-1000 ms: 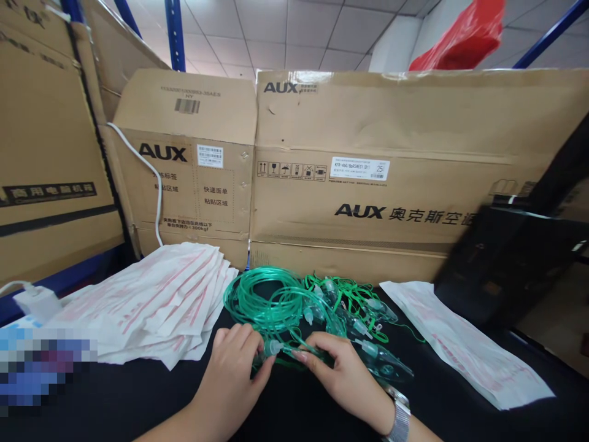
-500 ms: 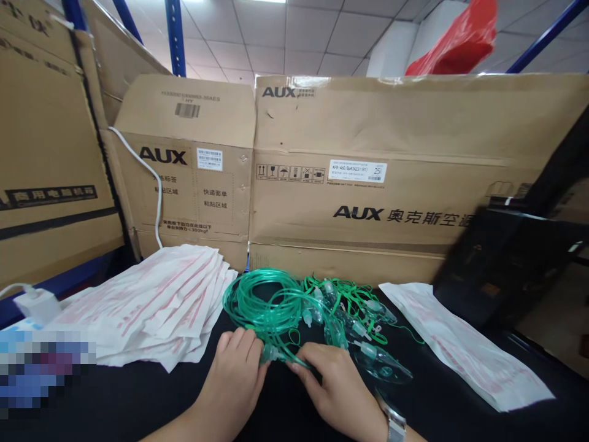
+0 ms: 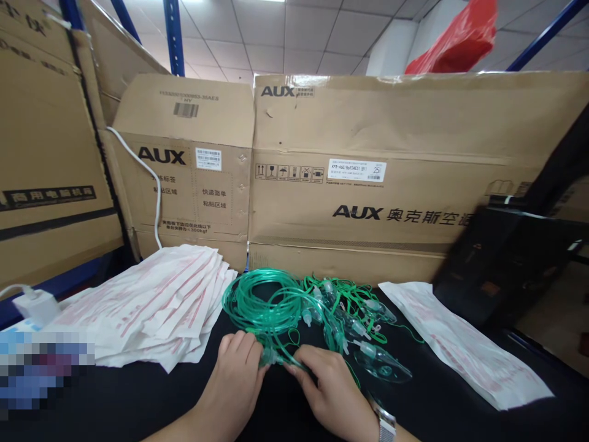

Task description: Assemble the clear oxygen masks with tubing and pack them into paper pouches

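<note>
My left hand (image 3: 237, 371) is closed on a clear green oxygen mask (image 3: 269, 354), of which only the connector end shows past my fingers. My right hand (image 3: 327, 382) pinches the end of a green tube (image 3: 289, 358) between thumb and fingers, close to that connector. Whether tube and connector are joined, I cannot tell. Just beyond my hands lies a coil of green tubing (image 3: 246, 313). To its right several clear masks, one a loose oxygen mask (image 3: 384, 363), lie among tangled green elastic straps (image 3: 356, 293).
White printed pouches (image 3: 156, 301) are heaped on the left of the black table (image 3: 151, 402); another pouch (image 3: 464, 344) lies at right. A white charger (image 3: 37, 307) stands far left. Behind are cardboard boxes (image 3: 294, 212), with a black box (image 3: 488, 264) at right.
My right hand and its watch have shifted slightly left and down. A green strap now shows beside my right hand. My left hand has stayed almost still.
</note>
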Available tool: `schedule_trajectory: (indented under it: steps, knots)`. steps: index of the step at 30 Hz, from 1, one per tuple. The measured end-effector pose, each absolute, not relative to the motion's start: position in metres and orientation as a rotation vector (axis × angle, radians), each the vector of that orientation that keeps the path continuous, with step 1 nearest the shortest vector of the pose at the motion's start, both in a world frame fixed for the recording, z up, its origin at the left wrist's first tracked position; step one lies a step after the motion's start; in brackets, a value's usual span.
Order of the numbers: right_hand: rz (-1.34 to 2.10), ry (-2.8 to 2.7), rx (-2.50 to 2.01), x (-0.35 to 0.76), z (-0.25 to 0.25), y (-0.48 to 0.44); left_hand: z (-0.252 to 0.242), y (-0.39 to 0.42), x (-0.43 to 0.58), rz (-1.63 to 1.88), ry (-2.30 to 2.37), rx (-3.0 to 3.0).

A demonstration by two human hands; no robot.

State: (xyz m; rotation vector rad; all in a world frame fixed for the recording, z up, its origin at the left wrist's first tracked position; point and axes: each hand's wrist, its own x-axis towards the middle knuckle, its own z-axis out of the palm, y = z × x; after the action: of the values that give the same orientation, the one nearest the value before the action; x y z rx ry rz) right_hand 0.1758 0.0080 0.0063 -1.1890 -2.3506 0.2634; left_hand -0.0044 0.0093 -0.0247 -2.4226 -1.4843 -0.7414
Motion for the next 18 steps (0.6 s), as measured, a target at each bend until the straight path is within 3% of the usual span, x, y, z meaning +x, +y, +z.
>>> schedule_trajectory:
  steps: [18]
  knots:
    - [0.361, -2.208, -1.115, 0.182, 0.017, 0.011, 0.000, 0.015, -0.011, -0.918, -1.474, -2.515]
